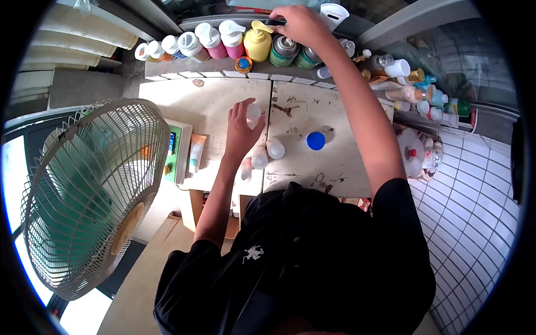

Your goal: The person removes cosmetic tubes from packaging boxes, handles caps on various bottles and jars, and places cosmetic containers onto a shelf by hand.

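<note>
My left hand [244, 127] is curled around a small translucent cup [253, 112] above the worn white table. Nearer to me stand more translucent cups [275, 148], grouped close together. A blue round lid [315, 140] lies on the table's right half. My right hand [298, 24] reaches to the window ledge, just above a dark metal can [284, 50] and beside a yellow pump bottle [257, 42]. Its fingers are bent around something dark that I cannot make out.
A large fan [95, 190] stands at the left, beside a green-and-white scale [177, 152] and an orange-and-white tube [196, 152]. White-capped bottles [192, 46] line the ledge. More bottles [410, 94] crowd the right side, with a bag [420, 153] below them.
</note>
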`<control>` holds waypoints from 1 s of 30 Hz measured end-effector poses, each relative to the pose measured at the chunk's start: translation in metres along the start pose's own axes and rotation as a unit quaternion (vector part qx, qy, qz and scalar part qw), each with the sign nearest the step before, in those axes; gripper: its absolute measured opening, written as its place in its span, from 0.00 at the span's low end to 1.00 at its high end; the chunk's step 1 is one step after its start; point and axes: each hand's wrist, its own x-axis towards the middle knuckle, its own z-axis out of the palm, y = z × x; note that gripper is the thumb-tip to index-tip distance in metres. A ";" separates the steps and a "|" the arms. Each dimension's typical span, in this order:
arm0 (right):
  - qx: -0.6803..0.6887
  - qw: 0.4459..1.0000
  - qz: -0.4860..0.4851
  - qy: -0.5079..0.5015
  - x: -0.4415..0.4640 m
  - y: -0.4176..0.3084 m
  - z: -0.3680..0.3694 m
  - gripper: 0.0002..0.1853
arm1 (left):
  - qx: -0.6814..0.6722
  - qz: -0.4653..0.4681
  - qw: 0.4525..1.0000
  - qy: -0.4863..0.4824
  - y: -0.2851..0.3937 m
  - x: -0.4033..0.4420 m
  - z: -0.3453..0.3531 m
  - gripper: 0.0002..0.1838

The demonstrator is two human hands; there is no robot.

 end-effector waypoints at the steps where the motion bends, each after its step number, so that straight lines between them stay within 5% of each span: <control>1: 0.001 1.000 0.002 0.001 -0.003 0.002 0.000 0.17 | 0.001 0.001 1.000 -0.002 0.000 0.000 0.000 0.27; 8: 0.175 0.955 0.074 0.226 -0.130 -0.037 -0.045 0.07 | 0.009 0.018 1.000 0.006 -0.007 0.002 0.004 0.26; 10: 0.198 0.953 0.175 0.146 -0.201 -0.041 -0.018 0.12 | 0.016 0.043 0.999 0.017 -0.008 0.002 0.005 0.24; 15: -0.008 0.991 0.130 -0.029 -0.317 -0.038 0.049 0.28 | 0.002 0.006 1.000 0.004 -0.006 0.003 0.006 0.23; 19: -0.011 0.993 0.121 -0.005 -0.332 -0.025 0.070 0.30 | 0.007 0.004 1.000 0.000 -0.005 0.004 0.004 0.23; 22: 0.154 0.967 0.194 0.059 -0.319 -0.026 0.069 0.26 | 0.003 0.013 1.000 0.003 -0.008 0.002 0.005 0.22; 24: 0.518 0.767 0.378 0.020 -0.304 -0.020 0.067 0.20 | -0.004 0.020 1.000 0.005 -0.007 0.002 0.005 0.22; 25: 0.625 0.690 0.362 0.047 -0.296 -0.022 0.065 0.17 | -0.002 0.019 1.000 0.006 -0.007 0.002 0.005 0.22; 30: 0.650 0.695 0.301 0.067 -0.219 -0.060 0.012 0.18 | -0.006 0.004 1.000 0.005 -0.005 0.001 0.005 0.22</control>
